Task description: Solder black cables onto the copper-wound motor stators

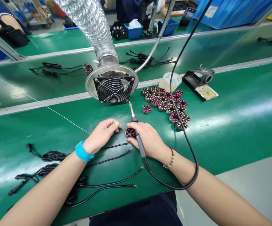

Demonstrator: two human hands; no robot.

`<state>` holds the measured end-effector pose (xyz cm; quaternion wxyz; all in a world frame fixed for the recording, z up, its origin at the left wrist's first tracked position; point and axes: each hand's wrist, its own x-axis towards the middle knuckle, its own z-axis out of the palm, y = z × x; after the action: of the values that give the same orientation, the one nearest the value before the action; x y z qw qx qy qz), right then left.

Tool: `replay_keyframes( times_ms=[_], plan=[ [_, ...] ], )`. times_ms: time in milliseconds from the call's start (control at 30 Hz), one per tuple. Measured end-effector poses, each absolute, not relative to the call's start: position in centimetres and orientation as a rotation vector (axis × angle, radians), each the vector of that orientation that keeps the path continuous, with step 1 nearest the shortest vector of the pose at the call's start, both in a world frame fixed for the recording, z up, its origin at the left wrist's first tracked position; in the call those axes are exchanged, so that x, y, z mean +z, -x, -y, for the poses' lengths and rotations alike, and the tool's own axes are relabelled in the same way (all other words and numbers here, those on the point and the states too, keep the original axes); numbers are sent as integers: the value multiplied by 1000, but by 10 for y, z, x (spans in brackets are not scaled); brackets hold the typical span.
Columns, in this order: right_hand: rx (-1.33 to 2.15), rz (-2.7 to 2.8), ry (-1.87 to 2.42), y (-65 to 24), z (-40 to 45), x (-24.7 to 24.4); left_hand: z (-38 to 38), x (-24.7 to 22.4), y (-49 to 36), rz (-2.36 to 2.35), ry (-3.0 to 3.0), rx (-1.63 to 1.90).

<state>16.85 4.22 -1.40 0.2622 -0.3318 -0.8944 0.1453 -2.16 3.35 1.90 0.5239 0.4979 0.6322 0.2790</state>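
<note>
My left hand (104,133), with a blue band at the wrist, is closed in a pinch around a thin solder wire (72,123) whose end sticks out past the fingers. The soldering iron (140,146) rests in my right hand (147,138), its metal tip pointing up and away. Thumb and fingers of that hand also touch a round motor stator (130,132) with red windings, which lies on the green bench between my hands. Black cables (117,157) with bare coloured ends lie beneath and below my left hand; one end is close to the stator.
Several stators (162,102) stand grouped at the back right, near a tape roll (170,82) and an iron stand (200,82). A fan (114,90) on a silver duct hangs ahead. The iron's black cord (195,160) loops over my right forearm. A person (131,12) is across the bench.
</note>
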Motion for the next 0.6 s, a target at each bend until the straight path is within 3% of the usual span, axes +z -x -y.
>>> replay_keyframes(
  times_ms=[333,600],
  plan=[
    [371,2436,890,-170,-43,-12,-30,17,27,-1342,-1433,473],
    [448,2467,887,-169,-43,-14,-33,13,27,-1484,-1626,611]
  ],
)
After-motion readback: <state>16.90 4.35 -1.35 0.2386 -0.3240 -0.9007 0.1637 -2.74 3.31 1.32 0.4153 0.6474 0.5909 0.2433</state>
